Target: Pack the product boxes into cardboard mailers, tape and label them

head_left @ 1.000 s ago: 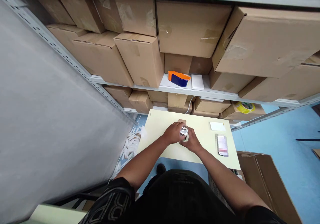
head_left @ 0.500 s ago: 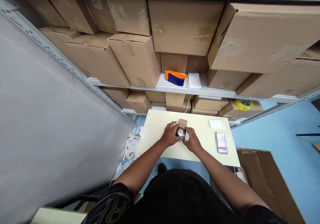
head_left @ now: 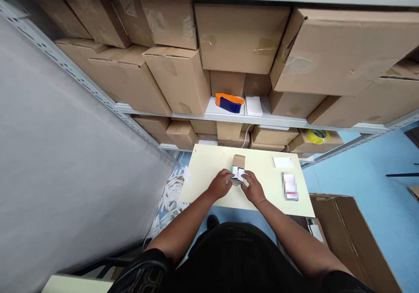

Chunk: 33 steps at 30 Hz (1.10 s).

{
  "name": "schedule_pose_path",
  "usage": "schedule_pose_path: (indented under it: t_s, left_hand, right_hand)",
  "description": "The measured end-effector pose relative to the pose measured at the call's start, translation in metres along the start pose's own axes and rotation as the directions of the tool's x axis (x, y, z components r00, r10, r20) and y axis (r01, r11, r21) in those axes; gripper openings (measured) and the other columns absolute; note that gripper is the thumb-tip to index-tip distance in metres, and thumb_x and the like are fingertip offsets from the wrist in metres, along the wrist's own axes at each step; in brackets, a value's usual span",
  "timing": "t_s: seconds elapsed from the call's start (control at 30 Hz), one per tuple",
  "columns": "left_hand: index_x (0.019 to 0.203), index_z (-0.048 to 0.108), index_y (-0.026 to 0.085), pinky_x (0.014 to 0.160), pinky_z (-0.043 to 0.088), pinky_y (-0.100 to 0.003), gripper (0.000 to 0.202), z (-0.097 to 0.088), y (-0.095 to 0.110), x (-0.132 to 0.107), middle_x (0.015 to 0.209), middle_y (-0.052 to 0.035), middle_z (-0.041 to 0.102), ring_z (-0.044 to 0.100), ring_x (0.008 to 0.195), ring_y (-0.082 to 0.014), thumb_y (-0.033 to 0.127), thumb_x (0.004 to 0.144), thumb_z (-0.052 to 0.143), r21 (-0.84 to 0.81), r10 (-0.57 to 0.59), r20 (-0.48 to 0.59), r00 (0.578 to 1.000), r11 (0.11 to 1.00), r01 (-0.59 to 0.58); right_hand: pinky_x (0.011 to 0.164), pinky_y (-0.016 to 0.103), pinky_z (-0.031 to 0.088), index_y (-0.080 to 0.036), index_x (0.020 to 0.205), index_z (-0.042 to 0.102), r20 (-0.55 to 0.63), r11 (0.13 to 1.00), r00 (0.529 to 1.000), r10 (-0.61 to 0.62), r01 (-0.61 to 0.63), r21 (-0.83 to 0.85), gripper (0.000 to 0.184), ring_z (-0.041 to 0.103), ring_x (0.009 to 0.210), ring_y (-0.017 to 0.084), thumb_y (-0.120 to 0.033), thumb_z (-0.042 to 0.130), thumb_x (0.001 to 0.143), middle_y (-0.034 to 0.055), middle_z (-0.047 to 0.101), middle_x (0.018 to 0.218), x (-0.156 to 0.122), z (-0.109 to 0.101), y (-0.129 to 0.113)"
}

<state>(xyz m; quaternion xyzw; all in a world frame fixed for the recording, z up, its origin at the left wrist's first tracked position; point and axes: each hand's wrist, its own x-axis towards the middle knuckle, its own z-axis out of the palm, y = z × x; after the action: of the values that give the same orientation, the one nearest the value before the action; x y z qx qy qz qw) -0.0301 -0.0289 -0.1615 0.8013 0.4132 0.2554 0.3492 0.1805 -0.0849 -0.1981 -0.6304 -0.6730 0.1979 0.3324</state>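
A small carton stands on the pale yellow table between my hands. Its brown-lined lid flap is raised at the far side, and two white side flaps lie folded inward over the opening. My left hand grips the left side, fingertips at a flap. From the right, my right hand closes on the opposite side with its thumb near the front. What lies inside the carton is hidden under the white flaps.
On the table's right lie a white box and a phone. Shelves of cardboard boxes rise behind. An orange-and-blue tape dispenser sits on a shelf; yellow tape lies lower right. A large open carton stands at right.
The carton's white side flaps have come down over the dark, shiny round thing that showed inside. Both hands have shifted slightly toward me, leaving more of the carton visible.
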Motion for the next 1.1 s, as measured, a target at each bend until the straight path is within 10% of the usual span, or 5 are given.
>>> schedule_pose_path:
  t_s: [0.1, 0.37, 0.6, 1.1]
  left_hand:
    - [0.098, 0.073, 0.019, 0.105, 0.052, -0.042, 0.019, -0.008, -0.002, 0.02, 0.113, -0.0091, 0.065, 0.063, 0.111, -0.0237, 0.018, 0.087, 0.058, -0.025, -0.095, -0.008, 0.995, 0.995, 0.094]
    - [0.128, 0.061, 0.019, 0.086, 0.058, -0.034, 0.038, -0.017, 0.001, 0.085, 0.11, -0.0065, 0.075, 0.072, 0.096, -0.0197, 0.022, 0.09, 0.057, -0.217, -0.331, 0.058, 0.942, 0.917, 0.336]
    - [0.115, 0.071, 0.022, 0.102, 0.054, -0.041, 0.033, -0.025, 0.0, 0.037, 0.122, -0.0084, 0.068, 0.063, 0.116, -0.0236, 0.023, 0.082, 0.071, -0.107, 0.066, 0.08, 0.995, 0.993, -0.058]
    - [0.117, 0.072, 0.022, 0.105, 0.052, -0.046, 0.031, -0.017, -0.014, 0.027, 0.121, -0.0093, 0.068, 0.06, 0.118, -0.0259, 0.017, 0.087, 0.068, 0.155, 0.185, 0.097, 0.978, 0.968, -0.199]
  right_hand:
    - [0.097, 0.046, 0.06, -0.022, 0.123, 0.067, 0.03, 0.996, 0.998, -0.062, 0.064, -0.069, 0.031, 0.066, 0.12, 0.028, -0.023, 0.055, 0.094, 0.0134, 0.057, 0.143, 0.0, -0.001, -0.001]
    - [0.095, 0.045, 0.061, -0.023, 0.122, 0.068, 0.013, 0.995, 0.999, -0.033, 0.034, -0.095, 0.029, 0.067, 0.119, 0.028, -0.023, 0.054, 0.096, 0.0128, 0.058, 0.143, -0.001, -0.001, -0.003]
    - [0.084, 0.042, 0.061, -0.023, 0.118, 0.06, -0.009, 0.984, 0.988, 0.152, -0.15, 0.097, 0.03, 0.072, 0.087, 0.02, -0.023, 0.056, 0.088, 0.0099, 0.066, 0.128, 0.001, 0.004, -0.009]
    - [0.079, 0.04, 0.06, -0.025, 0.112, 0.06, 0.007, 0.952, 0.968, 0.252, -0.249, 0.175, 0.03, 0.072, 0.081, 0.021, -0.032, 0.06, 0.082, 0.0035, 0.073, 0.096, 0.006, -0.001, -0.015]
